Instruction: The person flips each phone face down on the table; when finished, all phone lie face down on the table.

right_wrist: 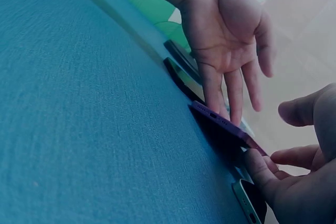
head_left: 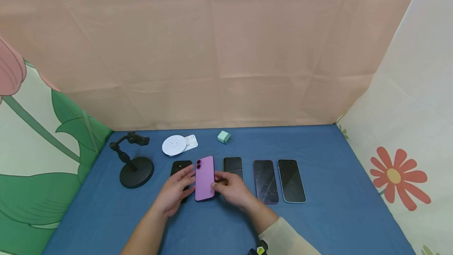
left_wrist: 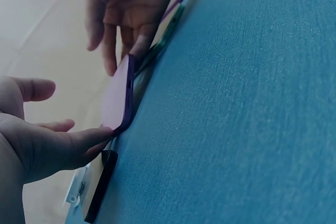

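Between the two hands is a purple phone (head_left: 204,180), back side up with its camera lenses at the top left. Fingers of the left hand (head_left: 173,192) are mostly straight and touch its left edge. At the right edge, the right hand (head_left: 233,189) pinches the phone between thumb and fingers. The right wrist view shows the purple phone (right_wrist: 226,124) lifted a little off the cloth, with a shadow beneath. Partly hidden under the left hand lies a black phone (head_left: 180,165). Behind the right hand lies another dark-screened phone (head_left: 232,164), its lower part covered.
To the right lie a purple-edged phone (head_left: 266,182) and a light-edged phone (head_left: 291,181). A black stand (head_left: 136,173) is at the left. Farther back are a white round disc (head_left: 174,145), a white card-like piece (head_left: 191,142) and a mint-green plug adapter (head_left: 224,137). Blue cloth (head_left: 339,215) covers the table.
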The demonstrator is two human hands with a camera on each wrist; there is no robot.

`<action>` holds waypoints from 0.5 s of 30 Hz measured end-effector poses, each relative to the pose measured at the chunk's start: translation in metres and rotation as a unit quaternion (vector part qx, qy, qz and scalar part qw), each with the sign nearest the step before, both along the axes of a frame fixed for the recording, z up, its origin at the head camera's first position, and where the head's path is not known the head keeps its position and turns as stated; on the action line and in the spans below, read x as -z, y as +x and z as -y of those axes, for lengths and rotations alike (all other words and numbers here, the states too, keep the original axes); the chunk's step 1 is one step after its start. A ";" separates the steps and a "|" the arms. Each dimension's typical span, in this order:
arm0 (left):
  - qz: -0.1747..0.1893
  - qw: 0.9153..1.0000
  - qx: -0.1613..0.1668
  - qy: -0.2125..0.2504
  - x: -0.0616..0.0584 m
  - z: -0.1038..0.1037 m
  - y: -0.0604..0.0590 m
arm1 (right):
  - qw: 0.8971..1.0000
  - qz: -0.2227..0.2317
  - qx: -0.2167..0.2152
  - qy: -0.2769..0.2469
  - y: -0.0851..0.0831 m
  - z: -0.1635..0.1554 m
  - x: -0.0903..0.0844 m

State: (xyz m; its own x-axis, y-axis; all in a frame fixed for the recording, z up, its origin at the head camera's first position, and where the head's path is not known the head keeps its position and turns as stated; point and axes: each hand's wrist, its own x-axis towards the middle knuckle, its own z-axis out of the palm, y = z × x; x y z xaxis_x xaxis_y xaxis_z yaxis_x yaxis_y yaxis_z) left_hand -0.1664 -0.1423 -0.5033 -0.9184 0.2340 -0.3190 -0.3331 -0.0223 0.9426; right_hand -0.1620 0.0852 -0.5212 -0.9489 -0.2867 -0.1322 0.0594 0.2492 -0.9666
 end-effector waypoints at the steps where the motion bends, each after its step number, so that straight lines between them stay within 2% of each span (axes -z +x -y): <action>1: -0.001 1.000 0.001 -0.002 0.000 0.000 0.000 | 1.000 0.000 0.000 0.003 0.000 0.000 0.000; 15: -0.006 0.999 0.001 -0.034 -0.001 -0.001 -0.002 | 0.997 -0.037 -0.021 0.062 0.003 0.001 -0.001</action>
